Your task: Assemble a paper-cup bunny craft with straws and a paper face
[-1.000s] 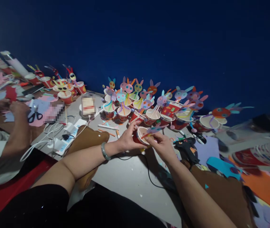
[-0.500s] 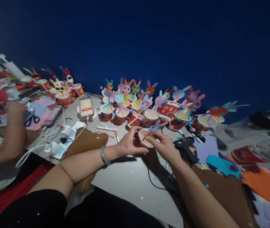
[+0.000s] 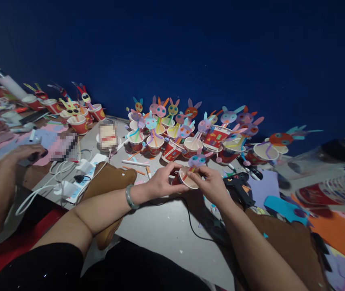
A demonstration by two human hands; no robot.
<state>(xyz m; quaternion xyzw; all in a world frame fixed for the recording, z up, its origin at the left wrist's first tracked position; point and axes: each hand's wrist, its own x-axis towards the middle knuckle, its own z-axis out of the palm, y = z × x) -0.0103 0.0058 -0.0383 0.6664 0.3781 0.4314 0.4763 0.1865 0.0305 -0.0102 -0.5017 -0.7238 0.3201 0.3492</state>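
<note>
Fingers of my left hand (image 3: 160,180) are wrapped round the side of a paper cup (image 3: 187,184), tilted with its opening toward me. My right hand (image 3: 211,184) pinches at the cup's inside, where coloured strips run up to a paper rabbit head (image 3: 196,161) in blue-purple with pink ears. The exact spot under my right fingertips is hidden. Behind the cup stand several finished-looking cups with paper rabbits, among them one with a light-blue head (image 3: 151,125). A black glue gun (image 3: 239,188) lies just right of my right hand.
A power strip (image 3: 83,182) with white cables lies left of a brown cushion (image 3: 108,182). Stacked paper cups (image 3: 327,194) and orange paper (image 3: 337,232) are on the right. A co-worker's hand (image 3: 24,153) is at the left beside coloured paper. A blue wall (image 3: 172,48) stands behind.
The rabbit head has swung more upright above the cup and faces me more. The co-worker's hand has moved onto the scissors' spot at the left. My hands have barely shifted.
</note>
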